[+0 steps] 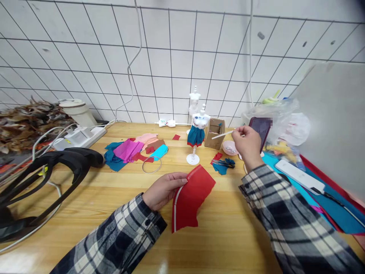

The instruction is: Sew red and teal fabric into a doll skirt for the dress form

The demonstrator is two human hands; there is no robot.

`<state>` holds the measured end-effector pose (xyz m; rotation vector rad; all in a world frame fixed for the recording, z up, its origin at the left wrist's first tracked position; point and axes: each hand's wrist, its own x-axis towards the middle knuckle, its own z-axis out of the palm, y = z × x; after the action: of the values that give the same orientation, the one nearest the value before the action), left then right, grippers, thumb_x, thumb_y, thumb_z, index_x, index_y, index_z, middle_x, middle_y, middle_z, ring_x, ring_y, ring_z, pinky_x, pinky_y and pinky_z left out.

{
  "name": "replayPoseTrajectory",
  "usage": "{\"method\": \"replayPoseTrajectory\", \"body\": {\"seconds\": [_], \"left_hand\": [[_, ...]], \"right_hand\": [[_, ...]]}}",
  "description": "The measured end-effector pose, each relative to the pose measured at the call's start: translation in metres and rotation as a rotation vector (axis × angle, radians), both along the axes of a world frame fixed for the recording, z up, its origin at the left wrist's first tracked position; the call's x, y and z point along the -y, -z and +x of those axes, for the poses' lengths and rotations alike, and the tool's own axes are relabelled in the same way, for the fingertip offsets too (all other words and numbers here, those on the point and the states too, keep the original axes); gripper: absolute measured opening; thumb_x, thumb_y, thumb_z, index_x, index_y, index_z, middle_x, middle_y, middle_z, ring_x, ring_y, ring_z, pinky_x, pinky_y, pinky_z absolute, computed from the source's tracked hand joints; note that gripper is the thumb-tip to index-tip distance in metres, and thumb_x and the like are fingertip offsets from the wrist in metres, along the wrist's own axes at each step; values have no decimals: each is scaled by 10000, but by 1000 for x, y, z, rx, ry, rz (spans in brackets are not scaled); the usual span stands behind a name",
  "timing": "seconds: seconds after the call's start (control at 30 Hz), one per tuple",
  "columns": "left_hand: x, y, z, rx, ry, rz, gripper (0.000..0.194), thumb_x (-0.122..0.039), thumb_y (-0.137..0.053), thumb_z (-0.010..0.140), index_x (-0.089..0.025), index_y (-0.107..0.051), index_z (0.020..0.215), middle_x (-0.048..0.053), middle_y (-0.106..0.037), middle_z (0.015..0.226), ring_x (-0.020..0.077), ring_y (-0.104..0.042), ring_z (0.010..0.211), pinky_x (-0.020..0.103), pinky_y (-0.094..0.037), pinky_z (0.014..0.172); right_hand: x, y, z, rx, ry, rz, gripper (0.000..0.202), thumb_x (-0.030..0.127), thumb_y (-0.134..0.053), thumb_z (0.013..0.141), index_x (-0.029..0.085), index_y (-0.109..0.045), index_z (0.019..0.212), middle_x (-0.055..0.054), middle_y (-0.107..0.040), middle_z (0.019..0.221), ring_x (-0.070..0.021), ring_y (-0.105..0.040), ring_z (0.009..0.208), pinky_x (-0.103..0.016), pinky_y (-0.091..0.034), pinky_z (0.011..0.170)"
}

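Observation:
My left hand pinches a piece of red fabric near its upper left edge, above the wooden table. A narrow white strip runs along the curved left edge of that fabric. Between the thumb and fingers of my right hand is one end of a thin white strip, raised in the air and pointing left. Behind the hands stands a small white doll mannequin on a round base, dressed in a blue skirt with a red hem.
Fabric scraps and a hoop lie back left. A cardboard box, a pink bowl and thread snips are right of the mannequin. A black frame is at left; a phone and white power bank at right.

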<state>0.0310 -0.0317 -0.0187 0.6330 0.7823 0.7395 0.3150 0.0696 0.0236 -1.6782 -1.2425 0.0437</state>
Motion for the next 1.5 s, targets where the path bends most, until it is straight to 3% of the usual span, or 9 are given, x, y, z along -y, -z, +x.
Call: {"method": "replayPoseTrajectory", "body": {"seconds": [0.23,0.53,0.7,0.8,0.87,1.03,1.17,1.33,1.5], "left_hand": [[-9,14,3,73,-343,44,249,-106,-621,803,-159,-629,1046,54,-734,927,130,-707,705,213,-565,622],[-8,7,-1,26,-443,-9,367,-64,-583,699,-210,-565,1036,-5,-677,864,112,-659,639,224,-530,560],[-9,5,0,136,-527,-56,293,-60,-564,688,-183,-585,953,-17,-656,780,100,-611,565,248,-526,555],[-11,7,3,163,-596,-55,317,-17,-538,671,-165,-601,944,7,-670,801,107,-630,611,241,-534,600],[-11,7,6,161,-622,-49,315,9,-525,661,-153,-606,919,26,-678,821,113,-646,664,227,-535,641],[-12,4,2,-30,-741,-11,226,13,-514,649,-159,-568,786,22,-652,824,116,-629,742,225,-518,729],[-23,4,-23,-247,-1010,254,406,-37,-569,679,-244,-593,1027,-29,-646,1071,108,-612,976,232,-472,906],[-31,10,-37,-832,-404,1035,241,-250,-563,855,-193,-692,1050,76,-703,1109,230,-614,1081,422,-442,1018],[-27,25,-23,-1193,88,1457,314,-265,-466,951,-219,-690,1166,84,-654,1280,263,-565,1192,482,-418,1050]], "right_hand": [[-44,-7,-13,221,202,8,251,353,-498,870,217,-680,976,-58,-703,839,-201,-586,737,-297,-366,651],[-51,21,1,410,-55,-200,413,163,-444,853,248,-700,1166,-86,-697,1128,-237,-610,995,-331,-410,778],[7,24,-26,353,-219,76,394,123,-375,861,150,-619,1169,-148,-639,1110,-260,-569,1025,-374,-425,846],[75,47,-66,428,-550,16,269,163,-502,820,217,-654,1036,-66,-684,962,-216,-608,907,-332,-479,816],[117,63,-88,506,-848,-130,344,232,-555,844,202,-607,1182,-98,-665,1101,-245,-585,1001,-386,-471,885],[156,71,-91,542,-883,-399,486,349,-502,947,205,-449,1408,-122,-634,1237,-273,-555,1098,-444,-418,934],[147,65,-57,468,-838,-455,416,334,-384,1002,193,-470,1384,-94,-692,1062,-227,-594,976,-420,-402,925],[139,67,-16,601,-853,-517,363,366,-368,1008,254,-626,1238,-75,-701,972,-222,-599,913,-389,-404,846],[125,52,12,767,-951,-501,298,302,-419,980,268,-711,1025,-61,-681,1002,-216,-582,941,-379,-400,848]]}}
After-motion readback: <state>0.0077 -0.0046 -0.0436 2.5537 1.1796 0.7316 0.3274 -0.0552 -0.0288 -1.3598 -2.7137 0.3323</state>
